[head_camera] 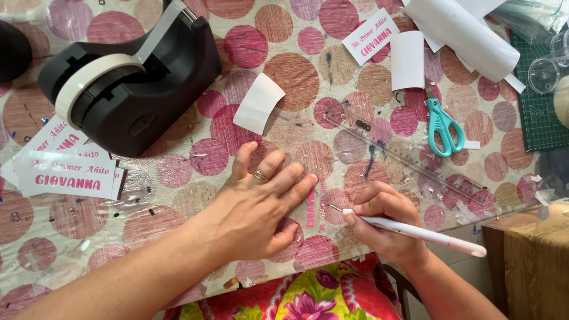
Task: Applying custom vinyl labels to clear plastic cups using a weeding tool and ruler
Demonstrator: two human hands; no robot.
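Gripping white hook tool, tip pointing left, right hand

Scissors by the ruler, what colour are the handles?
The scissors have turquoise handles, seen clearly in the head view.

Black tape dispenser, teal scissors, clear ruler, white paper roll on dotted tablecloth.
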